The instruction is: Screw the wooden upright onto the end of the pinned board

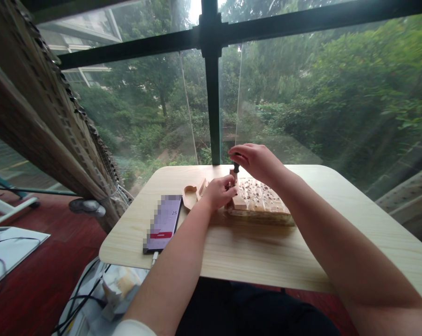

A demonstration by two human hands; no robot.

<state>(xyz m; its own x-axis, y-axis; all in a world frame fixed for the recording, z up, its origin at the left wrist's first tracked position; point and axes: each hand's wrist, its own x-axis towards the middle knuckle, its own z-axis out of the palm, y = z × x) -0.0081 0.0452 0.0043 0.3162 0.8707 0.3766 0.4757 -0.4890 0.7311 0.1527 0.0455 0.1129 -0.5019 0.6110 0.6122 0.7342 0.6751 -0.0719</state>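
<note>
A flat wooden assembly (261,203) with many small dark dots on top lies in the middle of a light wooden table (252,254). My right hand (258,161) grips the black handle of a small screwdriver (236,169), held upright over the assembly's near-left corner. Below it, my left hand (218,191) pinches a small wooden block (238,201) at that same corner. The screwdriver's tip is hidden between my fingers.
A phone (163,223) lies face up on the table's left part, a cable running off its near end. Loose wooden pieces (193,193) sit just left of my left hand. A window with a black frame (212,84) rises behind the table; a curtain (53,116) hangs at left.
</note>
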